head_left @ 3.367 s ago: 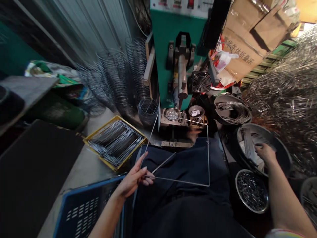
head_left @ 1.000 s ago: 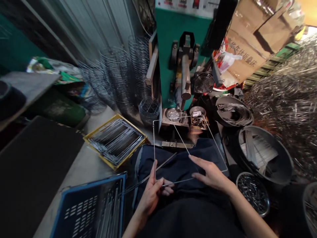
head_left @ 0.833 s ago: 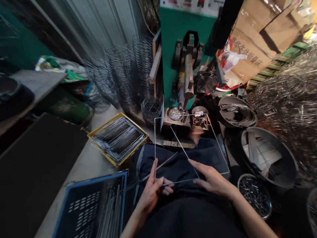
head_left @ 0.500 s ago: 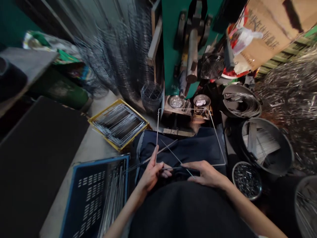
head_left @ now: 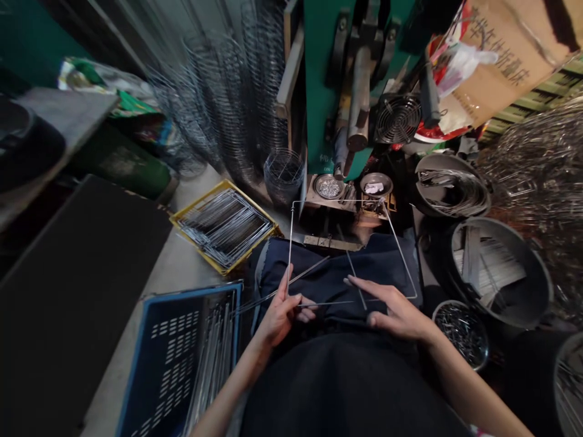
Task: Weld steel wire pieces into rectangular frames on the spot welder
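Note:
A thin rectangular wire frame stands over my lap, its far edge by the green machine. My left hand is closed, pinching the frame's near left corner. My right hand lies over the frame's near edge, fingers and thumb pinching a short straight wire rod that crosses the frame. Another long rod slants from the left hand toward the frame's middle.
A blue crate of rods sits at my left knee, a yellow tray of wire frames beyond it. Metal basins of rods and a bowl of small pieces stand right. Wire coils line the wall.
My right hand came from the basin at the right to the frame, bringing a short rod. The rod has shifted from a long diagonal to a steeper line near the frame's right.

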A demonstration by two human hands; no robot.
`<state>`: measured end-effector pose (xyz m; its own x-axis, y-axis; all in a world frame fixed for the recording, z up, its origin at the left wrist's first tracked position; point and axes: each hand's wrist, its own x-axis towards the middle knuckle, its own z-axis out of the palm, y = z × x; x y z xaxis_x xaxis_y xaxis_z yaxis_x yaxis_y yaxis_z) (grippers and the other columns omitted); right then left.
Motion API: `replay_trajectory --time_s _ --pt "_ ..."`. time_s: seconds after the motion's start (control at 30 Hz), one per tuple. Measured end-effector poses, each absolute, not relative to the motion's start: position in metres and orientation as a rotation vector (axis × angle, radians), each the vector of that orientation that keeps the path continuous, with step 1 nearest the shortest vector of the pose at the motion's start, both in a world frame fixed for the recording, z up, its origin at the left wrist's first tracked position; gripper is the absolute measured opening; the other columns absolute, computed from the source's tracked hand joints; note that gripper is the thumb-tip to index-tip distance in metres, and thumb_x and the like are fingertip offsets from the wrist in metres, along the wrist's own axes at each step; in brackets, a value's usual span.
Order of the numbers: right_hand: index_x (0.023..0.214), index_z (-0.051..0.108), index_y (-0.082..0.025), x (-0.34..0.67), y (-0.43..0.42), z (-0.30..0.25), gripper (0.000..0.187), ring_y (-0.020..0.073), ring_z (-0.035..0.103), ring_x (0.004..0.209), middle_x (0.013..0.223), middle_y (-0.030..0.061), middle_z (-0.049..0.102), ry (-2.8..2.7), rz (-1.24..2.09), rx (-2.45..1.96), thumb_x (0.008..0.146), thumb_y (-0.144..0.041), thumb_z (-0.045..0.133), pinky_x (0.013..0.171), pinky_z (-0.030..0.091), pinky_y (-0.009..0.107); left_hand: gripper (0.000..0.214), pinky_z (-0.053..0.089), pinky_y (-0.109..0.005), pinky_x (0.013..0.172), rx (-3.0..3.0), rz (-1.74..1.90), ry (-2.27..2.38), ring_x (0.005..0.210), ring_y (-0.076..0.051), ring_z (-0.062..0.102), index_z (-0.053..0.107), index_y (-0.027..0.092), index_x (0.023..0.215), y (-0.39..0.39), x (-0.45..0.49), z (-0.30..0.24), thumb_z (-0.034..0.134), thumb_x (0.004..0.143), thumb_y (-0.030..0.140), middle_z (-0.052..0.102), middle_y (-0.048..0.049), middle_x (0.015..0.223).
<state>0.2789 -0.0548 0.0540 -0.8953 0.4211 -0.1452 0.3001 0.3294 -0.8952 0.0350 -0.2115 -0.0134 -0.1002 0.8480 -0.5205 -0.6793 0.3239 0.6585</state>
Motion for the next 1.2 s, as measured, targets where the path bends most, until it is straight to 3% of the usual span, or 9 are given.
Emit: replay_trajectory --time_s 0.17,0.27,0.4,0.63,1.2 --pt "0.147 0.043 -0.028 0.273 -0.057 0.044 0.059 0.0244 0.045 0.135 0.144 0.0074 0.050 -2.628 1.363 -0.731 0.092 -0.032 0.063 0.113 0.039 0.043 0.100 0.050 -0.025 0.055 0.206 1.324 1.057 0.063 -0.022 0.071 -0.006 0.029 0.155 -0.211 0.033 -0.012 0.066 0.086 0.030 0.076 -0.0109 0.082" --pt "0.147 0.044 -0.028 0.269 -0.058 0.033 0.065 0.0251 0.046 0.134 0.143 0.0080 0.051 -2.658 1.300 -0.725 0.087 -0.028 0.070 0.111 0.041 0.042 0.103 0.050 -0.025 0.056 0.219 1.320 1.060 0.063 -0.022 0.071 -0.011 0.027 0.155 -0.211 0.033 -0.010 0.066 0.086 0.030 0.076 -0.0119 0.082" --pt "0.147 0.044 -0.026 0.265 -0.060 0.028 0.072 0.0256 0.047 0.133 0.143 0.0080 0.051 -2.684 1.292 -0.684 0.082 -0.027 0.075 0.111 0.041 0.042 0.099 0.050 -0.025 0.056 0.254 1.298 1.067 0.064 -0.022 0.071 -0.010 0.028 0.155 -0.212 0.033 -0.008 0.063 0.088 0.029 0.075 -0.0119 0.083" --pt "0.151 0.036 -0.024 0.263 -0.062 0.022 0.075 0.0232 0.047 0.133 0.148 0.0081 0.045 -2.682 1.317 -0.686 0.082 -0.017 0.067 0.111 0.041 0.039 0.094 0.049 -0.023 0.054 0.287 1.301 1.064 0.061 -0.019 0.069 -0.010 0.029 0.155 -0.214 0.034 -0.012 0.059 0.090 0.026 0.074 -0.0101 0.080" --pt "0.152 0.035 -0.026 0.266 -0.059 0.037 0.082 0.0225 0.059 0.120 0.145 0.0073 0.050 -2.649 1.397 -0.734 0.077 -0.011 0.066 0.104 0.048 0.035 0.090 0.051 -0.025 0.053 0.355 1.369 1.000 0.058 -0.020 0.069 -0.008 0.036 0.154 -0.216 0.032 -0.014 0.056 0.092 0.026 0.074 -0.0082 0.078"
